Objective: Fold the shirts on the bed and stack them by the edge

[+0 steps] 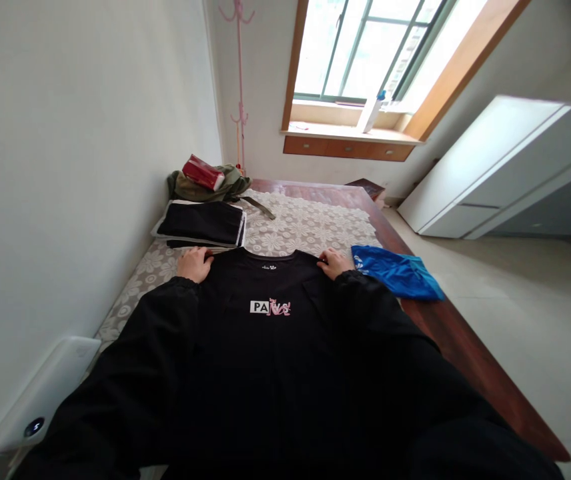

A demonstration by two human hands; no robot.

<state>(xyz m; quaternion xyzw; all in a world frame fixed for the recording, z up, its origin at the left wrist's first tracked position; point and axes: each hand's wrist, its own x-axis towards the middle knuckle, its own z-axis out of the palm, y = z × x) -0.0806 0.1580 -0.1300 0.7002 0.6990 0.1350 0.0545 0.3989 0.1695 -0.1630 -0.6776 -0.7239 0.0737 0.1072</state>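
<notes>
the black t-shirt lies spread flat, front up, on the bed in front of you, its collar pointing away toward the window and a small white-and-pink print across the chest. your left hand rests palm down on the shirt's left shoulder, fingers pointing toward the collar and loosely together — it presses the cloth rather than pinching it, as far as the view shows. your right hand sits on the opposite shoulder, fingers curled a little against the fabric; whether any cloth is caught between thumb and fingers, you cannot tell from here. both your black sleeves run back along the shirt's sides and blend into it.

under the shirt is a lace bedspread with a pale flower pattern, laid over a dark wooden bed frame. just beyond your left hand lies a folded stack of black clothes with light edging, near the wall. behind that stack sits an olive garment in a heap, with a red packet on top. just beside your right hand, at the bed's edge, lies a crumpled blue garment. farther off — a window with a wooden sill, a pink coat stand in the corner, and a white cabinet on the right.
</notes>
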